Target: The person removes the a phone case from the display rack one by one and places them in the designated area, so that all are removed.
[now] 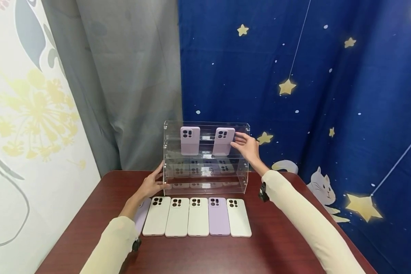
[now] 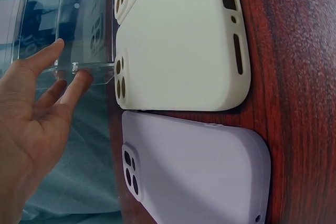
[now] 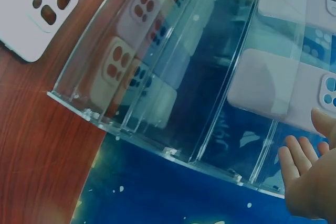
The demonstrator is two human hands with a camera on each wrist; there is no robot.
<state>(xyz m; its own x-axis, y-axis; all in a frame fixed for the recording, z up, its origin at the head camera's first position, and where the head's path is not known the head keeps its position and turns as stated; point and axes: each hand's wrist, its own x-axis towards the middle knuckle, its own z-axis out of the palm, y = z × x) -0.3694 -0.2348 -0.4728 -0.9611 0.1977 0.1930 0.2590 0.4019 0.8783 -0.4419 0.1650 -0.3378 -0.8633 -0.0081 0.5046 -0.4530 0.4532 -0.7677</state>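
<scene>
A clear acrylic display stand [image 1: 205, 156] with stepped tiers stands on the table. My left hand [image 1: 151, 186] holds its left side panel, thumb on one face and fingers on the other, as the left wrist view shows. Two lilac phone cases stand on the upper tier: the left one [image 1: 190, 140] upright, the right one [image 1: 223, 141] leaning slightly right. Beside that right case is my right hand [image 1: 247, 147], thumb at the case's edge and fingers loosely extended. In the right wrist view, the thumb overlaps the case [image 3: 278, 85] near its camera cutouts.
In front of the stand lies a row of phone cases: several white ones [image 1: 176, 219], a lilac one [image 1: 219, 217] between whites, and another lilac case [image 2: 199, 166] at the left end, partly behind my left forearm. Curtains [image 1: 226, 76] hang behind the reddish-brown table [image 1: 277, 236].
</scene>
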